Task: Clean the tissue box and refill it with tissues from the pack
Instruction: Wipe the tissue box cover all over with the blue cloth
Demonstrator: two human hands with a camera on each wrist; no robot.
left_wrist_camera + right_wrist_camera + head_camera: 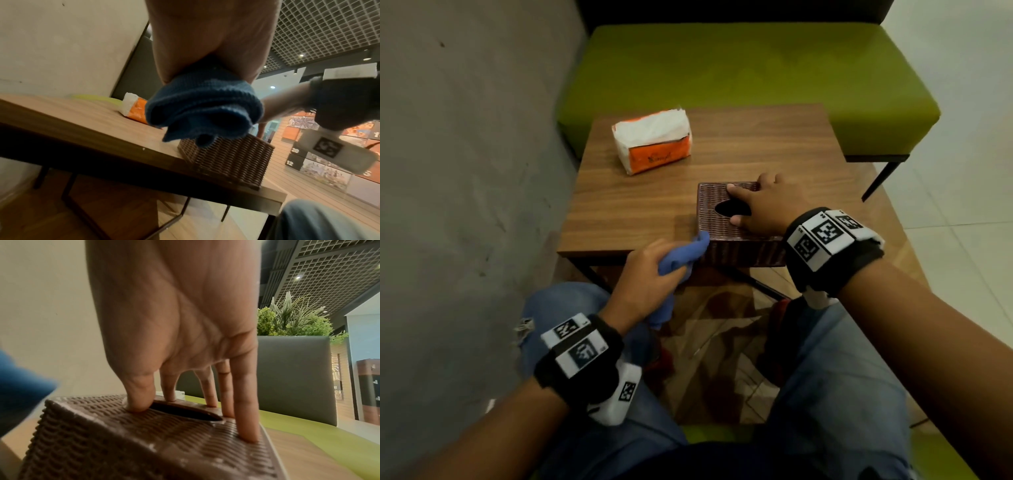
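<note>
A brown woven tissue box (714, 219) (226, 160) (144, 434) stands at the near right edge of the wooden table (640, 202). My right hand (756, 205) (185, 337) presses down on its top with straight, spread fingers (246, 402), the thumb at the rim of the oval slot (185, 412). My left hand (643, 274) (205, 40) grips a bunched blue cloth (681, 257) (201, 110) whose tip touches the box's near left corner. An orange and white tissue pack (654, 140) (133, 108) lies at the table's far left.
A green padded bench (750, 75) runs behind the table. A grey wall (465, 154) stands close on the left. My knees in jeans (571, 308) sit just under the table's near edge. Tiled floor lies to the right.
</note>
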